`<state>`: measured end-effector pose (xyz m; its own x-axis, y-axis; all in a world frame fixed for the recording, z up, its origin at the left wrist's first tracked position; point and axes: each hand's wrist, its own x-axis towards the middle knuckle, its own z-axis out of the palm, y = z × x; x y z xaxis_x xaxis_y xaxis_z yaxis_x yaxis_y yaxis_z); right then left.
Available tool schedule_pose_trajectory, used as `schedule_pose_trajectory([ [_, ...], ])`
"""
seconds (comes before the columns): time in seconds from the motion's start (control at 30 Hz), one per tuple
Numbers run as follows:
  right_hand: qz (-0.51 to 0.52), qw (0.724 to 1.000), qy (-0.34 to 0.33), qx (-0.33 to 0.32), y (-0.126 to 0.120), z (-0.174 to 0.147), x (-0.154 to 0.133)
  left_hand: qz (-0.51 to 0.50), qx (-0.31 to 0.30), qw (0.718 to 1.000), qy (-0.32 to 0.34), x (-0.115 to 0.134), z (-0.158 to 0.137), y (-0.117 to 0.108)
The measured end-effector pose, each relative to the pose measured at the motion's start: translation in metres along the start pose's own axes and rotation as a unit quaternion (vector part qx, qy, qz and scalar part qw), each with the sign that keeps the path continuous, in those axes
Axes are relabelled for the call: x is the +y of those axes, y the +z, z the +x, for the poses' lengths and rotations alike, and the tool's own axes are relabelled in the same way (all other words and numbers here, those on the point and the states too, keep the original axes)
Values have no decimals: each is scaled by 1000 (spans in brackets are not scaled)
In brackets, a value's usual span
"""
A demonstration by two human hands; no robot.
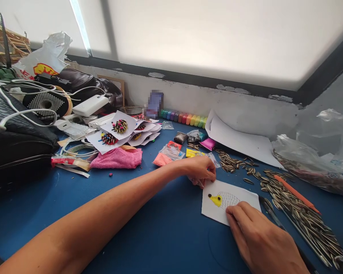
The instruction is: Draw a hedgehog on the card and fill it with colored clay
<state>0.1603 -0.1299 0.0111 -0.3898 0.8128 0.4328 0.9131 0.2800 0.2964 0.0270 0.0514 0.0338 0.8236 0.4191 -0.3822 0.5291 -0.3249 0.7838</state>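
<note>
The right hand (263,232) is resting its closely set fingertips on a white card (214,211) bearing a yellow-faced animal drawing (228,199), the card lying on the blue tabletop (160,236) beside striped seeds (305,219). Beyond, the left hand (201,169) is curling its fingers by the card's upper left corner, near a yellow packet (192,152); whether either hand is pinching anything cannot be told.

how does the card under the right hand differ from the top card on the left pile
The near card shows only drawn lines on its figure's visible body; the pile card carries a cluster of colourful pieces. The near card lies on the blue table, the pile card on other cards. Both are white.
</note>
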Motion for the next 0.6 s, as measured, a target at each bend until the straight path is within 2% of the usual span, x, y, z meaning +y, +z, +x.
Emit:
schedule_pose_trajectory([
  [0.13, -32, 999, -4, -1, -1, -12, -4, 0, 0, 1000, 5, -1, 1, 0],
  [0.23, -72, 997, -40, -8, 0, -23, -9, 0, 0, 1000, 9, -2, 0, 0],
  [0.37, -113, 992, -56, -13, 3, -34, -12, 4, 3, 1000, 8, -2, 0, 0],
  [0.6, -129, 990, -65, -8, 4, -37, -13, 2, 0, 1000, 11, -4, 3, 0],
])
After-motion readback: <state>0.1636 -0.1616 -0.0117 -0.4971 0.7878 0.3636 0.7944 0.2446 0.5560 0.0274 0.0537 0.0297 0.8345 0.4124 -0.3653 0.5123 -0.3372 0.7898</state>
